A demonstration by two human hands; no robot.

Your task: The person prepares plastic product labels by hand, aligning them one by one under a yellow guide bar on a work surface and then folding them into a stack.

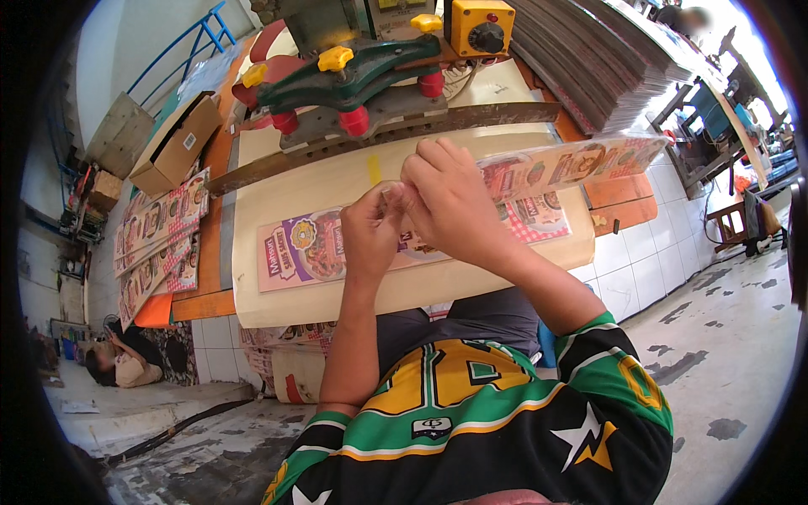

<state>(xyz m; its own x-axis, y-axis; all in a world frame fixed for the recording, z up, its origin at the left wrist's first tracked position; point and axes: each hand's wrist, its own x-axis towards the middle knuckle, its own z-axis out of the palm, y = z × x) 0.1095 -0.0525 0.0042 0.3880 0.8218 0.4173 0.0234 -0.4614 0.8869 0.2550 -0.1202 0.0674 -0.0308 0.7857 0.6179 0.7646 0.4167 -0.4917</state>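
Observation:
Both hands meet above the press bed, a pale board (pixel 252 215). My right hand (pixel 450 202) is closed on the near end of a long printed sheet (pixel 581 164) with food pictures, which stretches out to the right, tilted and raised. Beside it, my left hand (pixel 372 231) has its fingers pinched together against the right hand's fingers; what lies between them is hidden. Beneath my hands, another printed sheet (pixel 295 250), with purple and red-checked patterns, lies flat on the board, partly covered by my wrists.
A green press head (pixel 370 76) with yellow knobs and red feet stands behind a metal bar (pixel 497 115). Printed sheets (pixel 164 219) are piled at left near an open cardboard box (pixel 177 143). A tall stack of boards (pixel 589 63) rises at back right. A person (pixel 135 362) sits low at far left.

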